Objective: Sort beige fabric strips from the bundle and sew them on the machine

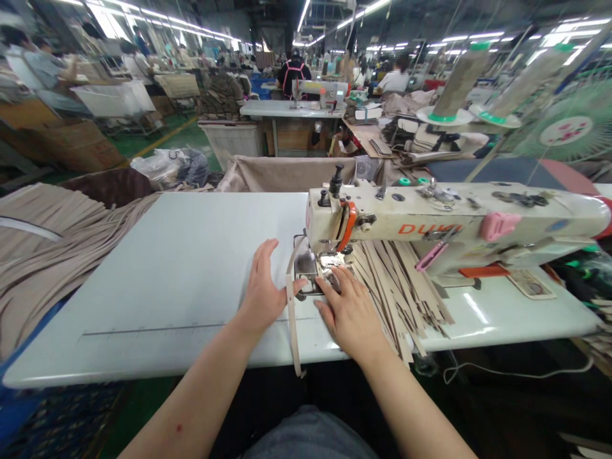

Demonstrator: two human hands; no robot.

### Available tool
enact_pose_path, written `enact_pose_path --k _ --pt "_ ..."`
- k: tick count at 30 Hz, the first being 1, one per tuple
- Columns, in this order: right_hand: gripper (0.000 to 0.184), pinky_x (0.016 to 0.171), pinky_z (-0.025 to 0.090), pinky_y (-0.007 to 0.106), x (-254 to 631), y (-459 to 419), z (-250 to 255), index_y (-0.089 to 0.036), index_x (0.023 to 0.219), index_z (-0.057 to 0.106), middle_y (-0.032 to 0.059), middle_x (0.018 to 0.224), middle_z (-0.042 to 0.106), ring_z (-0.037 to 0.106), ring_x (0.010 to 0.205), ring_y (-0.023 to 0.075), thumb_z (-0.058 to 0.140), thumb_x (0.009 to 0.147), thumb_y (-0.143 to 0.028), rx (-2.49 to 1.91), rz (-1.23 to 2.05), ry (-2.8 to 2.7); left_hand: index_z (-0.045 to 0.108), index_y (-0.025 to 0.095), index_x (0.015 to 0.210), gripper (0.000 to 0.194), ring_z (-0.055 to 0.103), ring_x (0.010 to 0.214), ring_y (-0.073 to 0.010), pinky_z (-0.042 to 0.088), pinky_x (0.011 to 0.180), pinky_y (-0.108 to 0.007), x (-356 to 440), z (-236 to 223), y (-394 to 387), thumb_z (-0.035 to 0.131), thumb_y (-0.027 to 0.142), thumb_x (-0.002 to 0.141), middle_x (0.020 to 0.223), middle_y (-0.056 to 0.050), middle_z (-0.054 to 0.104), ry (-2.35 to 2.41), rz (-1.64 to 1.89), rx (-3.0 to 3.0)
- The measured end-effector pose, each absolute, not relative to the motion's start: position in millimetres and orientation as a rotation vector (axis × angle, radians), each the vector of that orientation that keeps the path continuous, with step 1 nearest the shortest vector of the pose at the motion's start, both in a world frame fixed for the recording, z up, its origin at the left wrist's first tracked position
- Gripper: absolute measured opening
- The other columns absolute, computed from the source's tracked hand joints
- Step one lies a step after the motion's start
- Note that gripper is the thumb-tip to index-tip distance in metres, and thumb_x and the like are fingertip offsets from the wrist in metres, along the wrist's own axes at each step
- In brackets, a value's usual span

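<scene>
A narrow beige strip (291, 312) runs from under the needle of the white sewing machine (430, 223) down over the table's front edge. My left hand (262, 287) lies flat on the table left of the strip, fingers stretched out, thumb touching it. My right hand (349, 306) rests on the right side, fingers pressing near the presser foot (315, 268). A pile of beige strips (401, 287) lies under the machine arm, right of my right hand.
A large heap of beige strips (52, 248) covers the table's left end. The white tabletop (182, 255) has a ruler line near its front. Thread cones (459, 83) and a fan (568, 127) stand behind the machine. Other workers and sewing stations (296, 95) are far behind.
</scene>
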State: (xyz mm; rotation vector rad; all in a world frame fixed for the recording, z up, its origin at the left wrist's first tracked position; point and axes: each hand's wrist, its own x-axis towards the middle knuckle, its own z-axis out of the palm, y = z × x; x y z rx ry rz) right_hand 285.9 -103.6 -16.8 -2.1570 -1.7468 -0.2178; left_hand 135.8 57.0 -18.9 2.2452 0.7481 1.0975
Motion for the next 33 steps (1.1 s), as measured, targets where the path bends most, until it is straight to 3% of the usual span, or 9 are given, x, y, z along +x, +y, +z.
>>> enact_pose_path --k 5,12,18,21,26,30,33 --pt "0.047 0.113 0.036 0.056 285 -93 -18 -0.021 0.139 0.059 0.0198 0.152 0.042 0.035 0.143 0.0388 0.059 0.096 -0.04 -2.187 -0.273 -1.679 0.009 0.026 0.16 0.113 0.029 0.149 -0.0367 0.053 0.098 -0.044 118 -24 33 0.08 0.043 0.074 0.163 -0.019 0.023 0.648 0.84 2.323" --pt "0.047 0.111 0.035 0.058 284 -83 -18 -0.022 0.139 0.059 0.0187 0.147 0.047 0.04 0.136 0.039 0.057 0.096 -0.043 -2.188 -0.316 -1.632 -0.008 0.031 0.16 0.137 0.023 0.151 -0.0398 0.047 0.108 -0.053 106 -30 12 0.088 0.041 0.063 0.167 -0.019 0.015 0.587 0.562 2.384" --pt "0.047 0.109 0.035 0.06 285 -78 -21 -0.023 0.138 0.06 0.0182 0.145 0.048 0.039 0.136 0.0398 0.058 0.096 -0.044 -2.176 -0.369 -1.59 -0.002 0.031 0.16 0.127 0.029 0.149 -0.0391 0.051 0.103 -0.053 104 -38 10 0.085 0.033 0.068 0.165 -0.017 0.021 0.539 0.531 2.384" --pt "0.048 0.11 0.035 0.06 284 -78 -22 -0.024 0.139 0.059 0.0175 0.145 0.048 0.039 0.137 0.0397 0.059 0.095 -0.043 -2.181 -0.382 -1.579 0.002 0.031 0.16 0.118 0.039 0.143 -0.0361 0.052 0.101 -0.05 103 -38 11 0.079 0.024 0.071 0.159 -0.015 0.033 0.575 0.539 2.361" --pt "0.049 0.11 0.034 0.061 284 -77 -23 -0.023 0.14 0.058 0.0193 0.146 0.047 0.039 0.136 0.0404 0.056 0.097 -0.046 -2.204 -0.369 -1.586 0.011 0.03 0.157 0.102 0.056 0.116 -0.0274 0.052 0.095 -0.045 103 -35 11 0.072 0.017 0.076 0.13 -0.01 0.054 0.58 0.55 2.282" --pt "0.046 0.111 0.037 0.057 285 -82 -24 -0.016 0.135 0.059 0.0205 0.142 0.051 0.04 0.136 0.0376 0.052 0.099 -0.043 -2.123 -0.377 -1.586 0.019 0.027 0.155 0.093 0.054 0.087 -0.0185 0.052 0.086 -0.038 104 -32 9 0.065 0.011 0.075 0.102 -0.002 0.052 0.542 0.497 2.184" --pt "0.035 0.109 0.041 0.052 283 -90 -24 -0.012 0.124 0.064 0.0188 0.128 0.06 0.048 0.129 0.033 0.049 0.1 -0.033 -2.052 -0.396 -1.585 0.025 0.026 0.152 0.089 0.052 0.085 -0.0185 0.051 0.088 -0.04 103 -28 8 0.064 0.011 0.074 0.097 -0.001 0.05 0.572 0.465 2.155"
